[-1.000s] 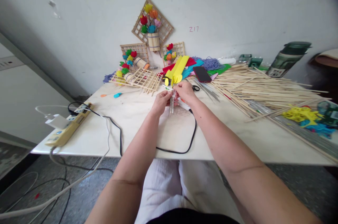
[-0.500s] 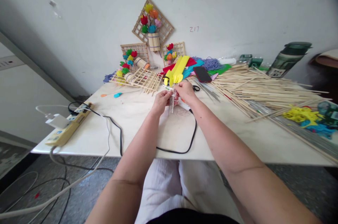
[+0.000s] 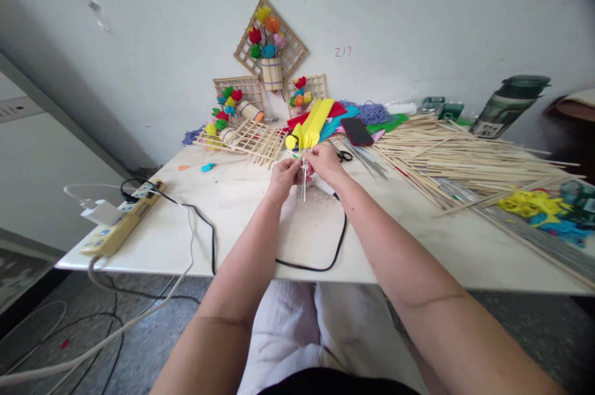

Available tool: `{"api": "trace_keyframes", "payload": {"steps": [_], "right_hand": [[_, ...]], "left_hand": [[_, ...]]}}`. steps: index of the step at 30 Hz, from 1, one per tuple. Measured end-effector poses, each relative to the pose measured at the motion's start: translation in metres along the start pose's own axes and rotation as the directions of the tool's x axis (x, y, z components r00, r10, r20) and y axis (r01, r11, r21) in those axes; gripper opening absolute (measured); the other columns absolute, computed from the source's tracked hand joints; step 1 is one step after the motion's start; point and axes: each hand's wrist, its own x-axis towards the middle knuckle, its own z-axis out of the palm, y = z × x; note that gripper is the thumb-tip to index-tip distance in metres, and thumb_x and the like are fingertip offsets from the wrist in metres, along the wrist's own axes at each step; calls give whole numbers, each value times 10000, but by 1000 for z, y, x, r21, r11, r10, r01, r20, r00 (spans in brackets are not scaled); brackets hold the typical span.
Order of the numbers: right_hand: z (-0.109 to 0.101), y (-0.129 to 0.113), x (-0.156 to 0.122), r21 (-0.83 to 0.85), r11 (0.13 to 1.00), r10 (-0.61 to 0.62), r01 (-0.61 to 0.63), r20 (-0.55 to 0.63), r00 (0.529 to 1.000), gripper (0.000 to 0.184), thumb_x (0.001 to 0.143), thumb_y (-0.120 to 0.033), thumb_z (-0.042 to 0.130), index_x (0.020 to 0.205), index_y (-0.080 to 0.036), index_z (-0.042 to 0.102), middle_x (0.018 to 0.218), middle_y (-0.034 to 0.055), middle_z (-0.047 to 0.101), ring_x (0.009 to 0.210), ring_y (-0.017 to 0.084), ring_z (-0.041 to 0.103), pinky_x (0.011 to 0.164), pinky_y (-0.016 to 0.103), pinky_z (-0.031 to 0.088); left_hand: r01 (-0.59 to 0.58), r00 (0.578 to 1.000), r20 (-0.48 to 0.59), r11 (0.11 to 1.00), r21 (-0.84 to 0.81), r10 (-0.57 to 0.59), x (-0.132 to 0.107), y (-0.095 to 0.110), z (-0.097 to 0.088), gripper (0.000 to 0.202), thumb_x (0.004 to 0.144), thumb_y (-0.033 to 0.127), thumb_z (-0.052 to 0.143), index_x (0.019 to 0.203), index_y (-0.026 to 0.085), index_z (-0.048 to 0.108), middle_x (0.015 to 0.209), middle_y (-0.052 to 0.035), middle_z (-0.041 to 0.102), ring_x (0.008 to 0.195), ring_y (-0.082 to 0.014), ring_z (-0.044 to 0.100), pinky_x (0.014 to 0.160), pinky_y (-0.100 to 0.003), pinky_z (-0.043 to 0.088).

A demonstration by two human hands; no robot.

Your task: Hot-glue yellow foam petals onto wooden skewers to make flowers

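Just left of the phone (image 3: 356,130) and nearer the person, both hands meet above the tabletop (image 3: 242,221). The left hand (image 3: 282,177) and right hand (image 3: 325,161) each pinch a thin bundle of stems (image 3: 303,183), held about upright with a yellow flower (image 3: 303,138) at its top. Scissors (image 3: 344,155) lie between the phone and the right hand, and sticks (image 3: 455,156) are heaped to the phone's right.
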Motion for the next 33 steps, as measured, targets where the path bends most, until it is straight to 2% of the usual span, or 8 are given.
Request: {"api": "trace_keyframes", "payload": {"steps": [5, 10, 22, 33], "right_hand": [[-1, -2, -2, -24, 1000, -3, 4, 19, 1000, 232, 694, -122, 520, 484, -192, 449, 366, -43, 484, 350, 121, 525, 375, 201, 402], [-1, -3, -3, -10, 1000, 7, -7, 29, 1000, 235, 691, -119, 511, 483, -199, 438, 356, -44, 479, 344, 126, 523, 361, 206, 401], [0, -14, -8, 43, 999, 7, -7, -5, 1000, 233, 696, -77, 516, 500, -189, 460, 348, -58, 479, 330, 103, 512, 345, 173, 392], [-2, -12, -6, 22, 1000, -6, 6, 12, 1000, 266, 734, -132, 536, 479, -177, 479, 364, -46, 476, 345, 99, 506, 382, 188, 414]], "left_hand": [[-38, 999, -13, 999, 12, 38, 1, -2, 1, 378, 668, 471, 704, 707, 142, 522, 553, 12, 595, 471, -106, 581, 514, -257, 524], [-60, 998, -6, 998, 25, 60, -1, -1, 2, 392, 665, 488, 699, 765, 167, 497, 547, 26, 596, 458, -113, 581, 502, -264, 521], [-142, 989, -22, 989, 49, 143, 2, 1, 2, 399, 674, 501, 690, 771, 162, 503, 534, 29, 589, 463, -108, 580, 506, -254, 516], [-132, 991, 28, 990, 41, 131, -1, 7, 2, 353, 717, 450, 680, 757, 138, 519, 552, 24, 585, 488, -87, 578, 572, -271, 549]]}}
